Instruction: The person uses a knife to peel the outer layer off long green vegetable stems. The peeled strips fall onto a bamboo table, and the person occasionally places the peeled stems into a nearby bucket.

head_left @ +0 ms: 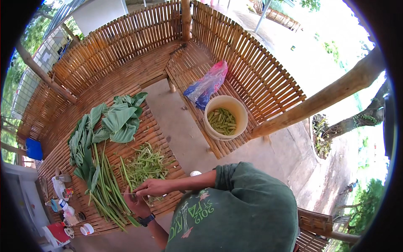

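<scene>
My left hand [136,204], with a dark watch at the wrist, is closed at the near side of a slatted bamboo table. My right hand [153,187] meets it, fingers pinched together. A thin pale line shows between them; I cannot tell whether it is a blade or a strip of stem. Beside my left hand lies a bundle of long green stalks [107,187]. Large, limp green leaves [121,119] lie at the far ends of the stalks. Just beyond my right hand spreads a heap of thin green peelings [149,166].
A cream bucket [241,110] holding cut green stem pieces [222,122] stands on the bamboo bench to the right. Behind it lies a pink-and-blue plastic bag [208,84]. Jars and bottles [67,208] crowd the table's left end. Slatted railings [243,54] and wooden posts [327,92] surround the place.
</scene>
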A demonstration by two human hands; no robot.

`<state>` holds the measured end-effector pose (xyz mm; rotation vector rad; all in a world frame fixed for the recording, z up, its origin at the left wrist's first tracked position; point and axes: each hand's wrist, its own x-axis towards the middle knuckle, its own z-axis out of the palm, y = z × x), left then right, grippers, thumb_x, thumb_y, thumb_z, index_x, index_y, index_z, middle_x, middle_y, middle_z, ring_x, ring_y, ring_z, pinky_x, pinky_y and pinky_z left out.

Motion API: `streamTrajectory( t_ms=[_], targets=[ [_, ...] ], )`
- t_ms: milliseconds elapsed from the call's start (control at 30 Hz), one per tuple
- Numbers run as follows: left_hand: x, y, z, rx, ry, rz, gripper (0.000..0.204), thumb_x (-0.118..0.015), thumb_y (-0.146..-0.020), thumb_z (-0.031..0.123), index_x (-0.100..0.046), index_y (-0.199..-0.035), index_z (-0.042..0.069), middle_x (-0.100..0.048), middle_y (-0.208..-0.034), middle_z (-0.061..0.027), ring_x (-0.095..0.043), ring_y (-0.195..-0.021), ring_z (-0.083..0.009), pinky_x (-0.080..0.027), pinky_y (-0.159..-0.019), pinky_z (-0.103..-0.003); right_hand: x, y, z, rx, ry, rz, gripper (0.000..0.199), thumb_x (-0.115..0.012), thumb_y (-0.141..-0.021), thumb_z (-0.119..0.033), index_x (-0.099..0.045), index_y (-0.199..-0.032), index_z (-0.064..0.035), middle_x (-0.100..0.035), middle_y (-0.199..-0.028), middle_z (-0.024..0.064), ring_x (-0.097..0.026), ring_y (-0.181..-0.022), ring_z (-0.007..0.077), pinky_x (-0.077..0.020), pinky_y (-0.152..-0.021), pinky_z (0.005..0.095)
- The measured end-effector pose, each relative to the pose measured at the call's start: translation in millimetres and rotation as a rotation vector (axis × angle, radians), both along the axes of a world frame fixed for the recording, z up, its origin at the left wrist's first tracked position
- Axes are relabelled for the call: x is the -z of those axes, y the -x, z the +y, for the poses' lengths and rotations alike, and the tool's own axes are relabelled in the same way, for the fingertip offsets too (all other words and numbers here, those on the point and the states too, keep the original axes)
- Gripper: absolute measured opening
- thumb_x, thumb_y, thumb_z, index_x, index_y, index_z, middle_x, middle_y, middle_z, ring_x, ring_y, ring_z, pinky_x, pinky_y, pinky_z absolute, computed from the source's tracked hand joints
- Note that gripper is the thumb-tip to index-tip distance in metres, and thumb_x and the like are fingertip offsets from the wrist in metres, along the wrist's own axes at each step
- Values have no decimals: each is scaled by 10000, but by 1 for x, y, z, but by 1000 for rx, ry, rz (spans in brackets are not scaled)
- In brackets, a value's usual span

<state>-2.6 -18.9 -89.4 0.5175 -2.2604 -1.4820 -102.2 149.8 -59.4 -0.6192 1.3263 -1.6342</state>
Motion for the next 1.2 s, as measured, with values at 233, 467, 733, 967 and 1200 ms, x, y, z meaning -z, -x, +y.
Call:
streamTrajectory(
  t_ms=[233,467,733,967,1200],
  targets=[
    [4,-7,-13,-101,-74,120,287,-619,-1037,52,-631,-1316,-13,-662,-1254,-117,-666,-1049,-201,-559,-859,-326,-30,9,-2,-32,25,-253,442,-584,-1080,-404,-680,-1399,-113,-670,-874,-29,-497,-598,56,-411,-527,248],
    [-71,-31,-43,-292,-30,106,268,-574,-1084,142,-659,-1298,5,-709,-1094,-95,-660,-917,-174,-535,-749,-305,-25,46,14,91,21,-450,423,-578,-1082,-452,-729,-1030,-61,-570,-694,-43,-415,-493,37,-339,-436,255],
    [-99,-183,-267,-772,813,-16,401,-521,-1102,306,-590,-1400,46,-658,-1347,-163,-676,-1162,-246,-581,-892,-410,88,98,57,463,-127,-622,396,-558,-1083,-446,-645,-1081,-60,-554,-686,-16,-391,-484,43,-322,-411,249],
    [-144,-149,-186,-856,299,135,352,-597,-1075,247,-670,-1316,1,-727,-1226,-175,-719,-1055,-242,-582,-935,-377,137,71,44,302,-526,267,523,-537,-1066,-451,-571,-1499,-159,-750,-1126,184,-742,-860,270,-564,-810,402],
    [-103,-27,-57,-468,58,298,230,-726,-934,-55,-708,-1160,-15,-743,-1111,-96,-728,-983,-176,-598,-826,-302,2,17,-4,167,-322,499,479,-561,-1069,-340,-588,-1465,-72,-737,-1132,209,-726,-971,318,-551,-894,408]
  ],
)
